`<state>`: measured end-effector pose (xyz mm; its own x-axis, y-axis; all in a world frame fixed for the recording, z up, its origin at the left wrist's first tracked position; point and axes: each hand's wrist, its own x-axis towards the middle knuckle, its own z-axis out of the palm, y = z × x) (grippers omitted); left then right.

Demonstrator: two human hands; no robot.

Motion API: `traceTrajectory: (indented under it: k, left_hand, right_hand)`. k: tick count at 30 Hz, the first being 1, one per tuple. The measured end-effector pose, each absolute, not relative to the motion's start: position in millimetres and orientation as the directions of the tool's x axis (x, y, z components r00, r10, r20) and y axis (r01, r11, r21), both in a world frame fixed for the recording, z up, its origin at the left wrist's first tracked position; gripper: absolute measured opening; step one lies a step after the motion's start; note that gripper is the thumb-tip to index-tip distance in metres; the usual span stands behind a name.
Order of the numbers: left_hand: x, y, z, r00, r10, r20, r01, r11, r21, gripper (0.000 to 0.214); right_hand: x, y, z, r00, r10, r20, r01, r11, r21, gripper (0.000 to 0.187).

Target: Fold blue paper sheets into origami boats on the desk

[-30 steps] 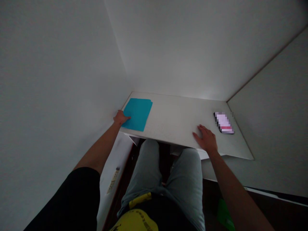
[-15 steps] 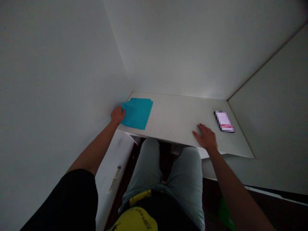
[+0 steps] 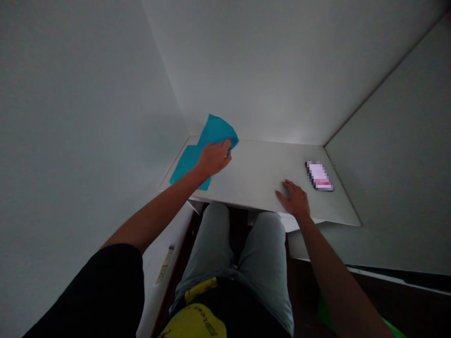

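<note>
My left hand [image 3: 215, 157] pinches the corner of a thin blue sheet [image 3: 217, 129], which is raised and bent above the white desk. I cannot tell whether it is paper or cloth. Below it and to the left, more flat blue sheet [image 3: 185, 162] lies on the desk, partly hidden by my forearm; whether the two are separate pieces is not clear. My right hand [image 3: 295, 198] rests palm down near the front edge of the desk, its fingers spread and holding nothing.
The white desk [image 3: 253, 173] is boxed in by walls at the left, back and right. A phone [image 3: 320, 176] with a lit, blurred screen lies right of my right hand. My legs are under the front edge. A wall socket [image 3: 164, 265] is low on the left.
My left hand has moved from the left edge of the blue sheet to the right, lifting a blue sheet and folding it upward. My right hand has stayed in place on the desk.
</note>
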<state>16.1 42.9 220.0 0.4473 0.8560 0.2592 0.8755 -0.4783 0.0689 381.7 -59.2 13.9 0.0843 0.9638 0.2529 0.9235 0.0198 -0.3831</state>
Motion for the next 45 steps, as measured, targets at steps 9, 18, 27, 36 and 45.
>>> traceTrajectory:
  k: [9, 18, 27, 36, 45]
  left_hand:
    - [116.5, -26.1, 90.4, 0.669, 0.738, -0.093, 0.743, -0.664, 0.080, 0.047]
    - [109.6, -54.4, 56.9, 0.669, 0.743, 0.003, 0.728, -0.656, 0.198, 0.087]
    - [91.9, -45.2, 53.4, 0.726, 0.683, -0.077, 0.685, -0.710, 0.160, 0.080]
    - [68.3, -42.9, 54.3, 0.785, 0.614, -0.080, 0.618, -0.768, 0.170, 0.076]
    - [4.0, -45.0, 58.2, 0.354, 0.932, 0.082, 0.873, -0.361, 0.329, 0.084]
  right_hand:
    - [377.9, -59.2, 16.3, 0.124, 0.969, 0.213, 0.920, -0.032, -0.390, 0.062]
    - [380.9, -61.0, 18.1, 0.090, 0.973, 0.210, 0.892, 0.016, -0.453, 0.056]
    - [394.8, -58.7, 25.5, 0.381, 0.864, 0.328, 0.653, 0.000, -0.758, 0.067]
    - [332.5, -40.6, 38.7, -0.113, 0.965, 0.235, 0.924, 0.189, -0.331, 0.062]
    - [327.7, -50.4, 9.7, -0.053, 0.991, 0.124, 0.944, 0.091, -0.317, 0.068]
